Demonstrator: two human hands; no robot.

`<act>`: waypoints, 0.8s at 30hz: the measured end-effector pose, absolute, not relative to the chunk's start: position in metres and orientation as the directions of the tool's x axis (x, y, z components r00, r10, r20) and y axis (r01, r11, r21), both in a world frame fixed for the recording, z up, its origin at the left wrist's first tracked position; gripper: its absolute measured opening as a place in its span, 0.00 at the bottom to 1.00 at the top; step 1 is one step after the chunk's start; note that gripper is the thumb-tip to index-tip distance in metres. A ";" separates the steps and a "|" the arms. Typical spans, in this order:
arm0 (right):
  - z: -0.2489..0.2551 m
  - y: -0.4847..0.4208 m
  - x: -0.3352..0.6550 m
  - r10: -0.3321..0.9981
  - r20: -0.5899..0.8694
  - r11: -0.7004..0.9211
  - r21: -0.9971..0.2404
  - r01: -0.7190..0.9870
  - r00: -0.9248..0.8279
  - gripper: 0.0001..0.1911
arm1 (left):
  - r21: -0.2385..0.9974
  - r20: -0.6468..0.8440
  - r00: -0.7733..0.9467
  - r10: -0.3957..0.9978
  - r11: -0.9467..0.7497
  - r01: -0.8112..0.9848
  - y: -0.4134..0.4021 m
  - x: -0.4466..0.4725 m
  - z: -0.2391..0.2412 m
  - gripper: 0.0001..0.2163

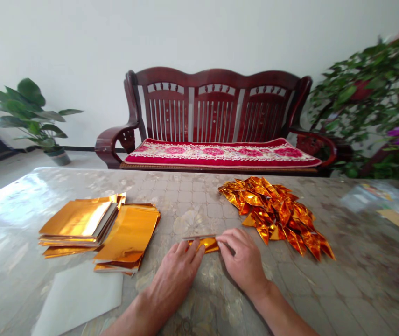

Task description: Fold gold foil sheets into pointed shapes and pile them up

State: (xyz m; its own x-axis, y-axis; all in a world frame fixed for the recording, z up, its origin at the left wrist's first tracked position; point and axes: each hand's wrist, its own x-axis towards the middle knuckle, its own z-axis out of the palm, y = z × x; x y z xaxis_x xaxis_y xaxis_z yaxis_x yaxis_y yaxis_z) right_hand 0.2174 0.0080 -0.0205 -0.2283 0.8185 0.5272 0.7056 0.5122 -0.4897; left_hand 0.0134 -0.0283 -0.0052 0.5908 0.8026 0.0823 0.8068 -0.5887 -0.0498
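Note:
A small piece of gold foil paper lies folded on the table between my hands. My left hand presses its left end with fingers close together. My right hand pins the right end, fingers curled down on it. To the left sit stacks of flat gold foil sheets. To the right lies a heap of folded gold foil pieces.
A white sheet lies at the near left of the patterned table. Plastic bags and papers sit at the far right. Behind stand a wooden bench and potted plants.

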 end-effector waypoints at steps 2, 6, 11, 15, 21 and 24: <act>-0.019 0.004 0.215 0.789 0.532 0.571 -0.448 0.688 -0.309 0.08 | -0.056 0.077 0.591 0.803 -0.588 0.807 -0.028 0.014 -0.006 0.23; -0.019 0.000 0.211 0.745 0.507 0.646 -0.383 0.660 -0.434 0.07 | -0.080 0.071 0.581 0.811 -0.576 0.814 -0.029 0.016 -0.008 0.22; -0.023 -0.001 0.211 0.712 0.484 0.687 -0.334 0.645 -0.508 0.05 | -0.106 0.078 0.572 0.816 -0.564 0.819 -0.031 0.017 -0.006 0.22; -0.023 -0.001 0.211 0.710 0.466 0.690 -0.315 0.651 -0.527 0.06 | -0.096 0.052 0.574 0.817 -0.568 0.818 -0.033 0.017 -0.002 0.22; -0.019 -0.003 0.211 0.720 0.454 0.679 -0.302 0.669 -0.525 0.06 | -0.090 0.049 0.517 0.854 -0.512 0.854 -0.043 0.016 -0.004 0.22; -0.017 -0.004 0.209 0.734 0.442 0.660 -0.289 0.694 -0.515 0.07 | -0.097 0.057 0.494 0.867 -0.488 0.867 -0.046 0.016 -0.005 0.22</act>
